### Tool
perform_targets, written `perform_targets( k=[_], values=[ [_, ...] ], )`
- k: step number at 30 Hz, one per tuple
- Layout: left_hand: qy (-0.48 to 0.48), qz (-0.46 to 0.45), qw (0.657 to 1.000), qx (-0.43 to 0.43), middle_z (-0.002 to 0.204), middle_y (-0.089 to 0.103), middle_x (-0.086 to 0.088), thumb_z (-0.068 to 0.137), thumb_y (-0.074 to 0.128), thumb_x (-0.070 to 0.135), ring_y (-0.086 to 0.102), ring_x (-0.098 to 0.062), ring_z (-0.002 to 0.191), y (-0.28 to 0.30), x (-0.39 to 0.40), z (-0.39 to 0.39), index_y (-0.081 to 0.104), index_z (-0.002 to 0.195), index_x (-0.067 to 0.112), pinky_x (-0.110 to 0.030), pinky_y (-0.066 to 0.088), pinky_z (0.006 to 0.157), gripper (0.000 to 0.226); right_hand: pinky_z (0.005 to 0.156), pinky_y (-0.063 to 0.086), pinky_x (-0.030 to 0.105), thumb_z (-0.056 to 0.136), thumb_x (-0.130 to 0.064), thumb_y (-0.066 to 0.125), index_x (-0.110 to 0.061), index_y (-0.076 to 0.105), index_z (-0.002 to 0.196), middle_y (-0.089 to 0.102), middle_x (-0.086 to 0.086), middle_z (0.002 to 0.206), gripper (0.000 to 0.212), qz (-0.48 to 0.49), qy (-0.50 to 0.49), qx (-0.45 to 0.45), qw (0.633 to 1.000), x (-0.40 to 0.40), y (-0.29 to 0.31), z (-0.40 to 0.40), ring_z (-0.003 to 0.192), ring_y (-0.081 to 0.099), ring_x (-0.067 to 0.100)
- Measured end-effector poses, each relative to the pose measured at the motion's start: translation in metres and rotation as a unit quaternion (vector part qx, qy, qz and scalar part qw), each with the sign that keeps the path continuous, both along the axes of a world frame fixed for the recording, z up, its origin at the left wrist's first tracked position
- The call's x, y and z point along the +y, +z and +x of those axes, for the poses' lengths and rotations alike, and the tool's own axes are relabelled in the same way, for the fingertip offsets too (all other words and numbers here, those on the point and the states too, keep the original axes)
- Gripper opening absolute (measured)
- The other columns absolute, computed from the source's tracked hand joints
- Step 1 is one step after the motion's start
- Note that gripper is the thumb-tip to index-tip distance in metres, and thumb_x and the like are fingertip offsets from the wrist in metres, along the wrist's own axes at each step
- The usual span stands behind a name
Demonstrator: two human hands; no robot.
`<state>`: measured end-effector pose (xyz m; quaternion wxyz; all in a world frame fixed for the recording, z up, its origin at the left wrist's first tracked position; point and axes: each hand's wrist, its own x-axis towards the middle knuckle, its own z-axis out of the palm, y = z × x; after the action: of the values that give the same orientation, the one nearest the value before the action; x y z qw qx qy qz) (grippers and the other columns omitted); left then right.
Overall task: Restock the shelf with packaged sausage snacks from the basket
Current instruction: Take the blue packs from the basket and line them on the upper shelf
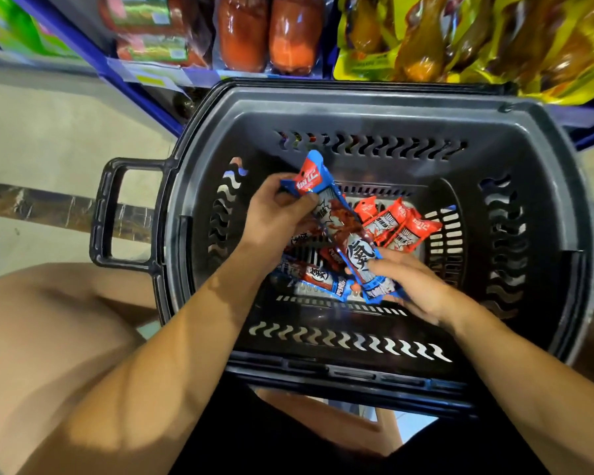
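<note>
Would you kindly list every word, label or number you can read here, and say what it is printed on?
"氮": large character on the blue sausage packet held by both hands.
White brand characters on that packet's red end: too blurred to read.
Orange packets in the basket: print too small.
Shelf price tags: blurred.

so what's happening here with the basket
A person is crouched over a black basket in front of a shelf of packaged meats. Both hands are on one long blue sausage snack pack: the left hand pinches its top end, the right hand grips the bottom end. More packs, blue and orange, lie in the basket. Nothing from this handful has reached the shelf yet.
</note>
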<state>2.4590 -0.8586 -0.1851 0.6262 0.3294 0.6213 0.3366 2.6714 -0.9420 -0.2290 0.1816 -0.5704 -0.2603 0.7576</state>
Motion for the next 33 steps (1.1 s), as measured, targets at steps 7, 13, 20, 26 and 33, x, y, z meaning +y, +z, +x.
perform_targets(
  k=[7,13,20,26,33],
  values=[
    [-0.085,-0.034,0.988,0.127,0.089,0.073,0.002,0.084,0.073,0.029,0.071,-0.018,0.088,-0.067,0.013,0.003,0.057,0.111,0.021,-0.036,0.056,0.084,0.032,0.085,0.056,0.025,0.092,-0.019,0.066,-0.029,0.063,0.109,0.073,-0.007,0.104,0.02,0.09,-0.012,-0.142,0.986,-0.001,-0.008,-0.003,0.089,0.07,0.004],
    [-0.321,-0.046,0.875,0.36,0.121,0.066,-0.006,0.079,0.077,0.039,0.062,-0.025,0.111,-0.137,-0.019,-0.029,0.057,0.131,0.016,-0.027,0.046,0.09,0.059,0.096,0.053,0.038,0.091,-0.023,0.068,-0.034,0.062,0.102,0.071,-0.007,0.105,0.016,0.054,-0.009,-0.185,0.981,-0.003,-0.017,0.005,0.1,0.068,0.013],
    [-0.536,-0.078,0.71,0.451,0.137,0.051,-0.008,0.066,0.065,0.064,0.043,-0.036,0.128,-0.189,-0.042,-0.038,0.053,0.124,0.026,-0.052,0.041,0.102,0.07,0.099,0.052,0.041,0.092,-0.025,0.067,-0.034,0.065,0.103,0.073,-0.007,0.105,0.014,0.019,-0.04,-0.194,0.98,-0.001,-0.031,0.014,0.098,0.07,0.013],
    [-0.547,-0.034,0.655,0.52,0.151,0.03,-0.01,0.085,0.058,0.053,0.022,-0.039,0.137,-0.187,-0.034,-0.026,0.044,0.14,0.025,-0.058,0.02,0.109,0.063,0.099,0.052,0.039,0.091,-0.025,0.067,-0.033,0.064,0.109,0.073,-0.009,0.106,0.019,-0.001,-0.058,-0.198,0.978,-0.001,-0.037,0.016,0.099,0.069,0.009],
    [-0.547,-0.048,0.654,0.519,0.152,0.035,-0.012,0.089,0.06,0.041,0.018,-0.04,0.142,-0.186,-0.034,-0.033,0.034,0.144,0.024,-0.065,0.009,0.113,0.063,0.1,0.052,0.04,0.091,-0.025,0.067,-0.032,0.064,0.114,0.072,-0.008,0.109,0.024,-0.004,-0.046,-0.195,0.98,-0.003,-0.036,0.015,0.1,0.069,0.01]
  ],
)
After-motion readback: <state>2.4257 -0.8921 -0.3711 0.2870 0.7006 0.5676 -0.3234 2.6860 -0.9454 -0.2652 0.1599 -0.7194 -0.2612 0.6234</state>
